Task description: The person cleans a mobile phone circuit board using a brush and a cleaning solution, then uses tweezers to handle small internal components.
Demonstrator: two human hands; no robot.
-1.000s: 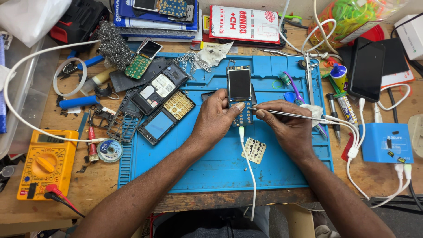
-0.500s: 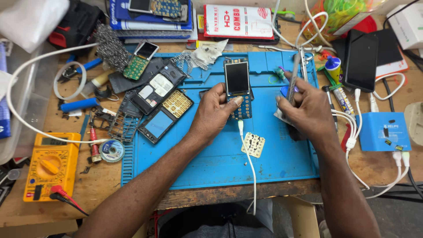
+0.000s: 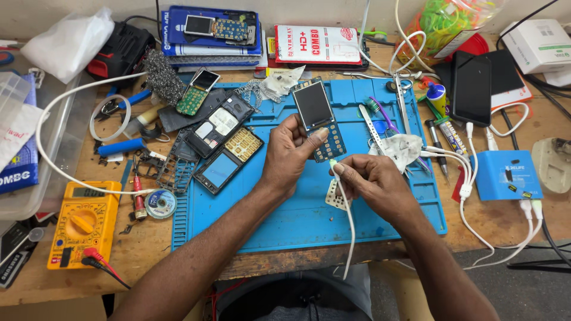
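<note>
White cable (image 3: 347, 217) now sits pinched in the right hand (image 3: 375, 181), which has set down the tweezers (image 3: 370, 126). The left hand (image 3: 288, 156) grips the phone board (image 3: 318, 119) over the blue mat (image 3: 297, 214), plug beside it.

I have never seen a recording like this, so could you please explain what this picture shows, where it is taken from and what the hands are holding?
There is no machine here: a person works with two bare hands, filmed by a camera on their head looking down at a wooden bench. On it lies a blue rubber work mat. The left hand holds a bare phone circuit board with a dark screen and keypad. The right hand pinches the plug end of a white cable just below that board. Nearby lie a yellow multimeter, opened phone shells, metal tweezers and a blue box with white cables.
</note>
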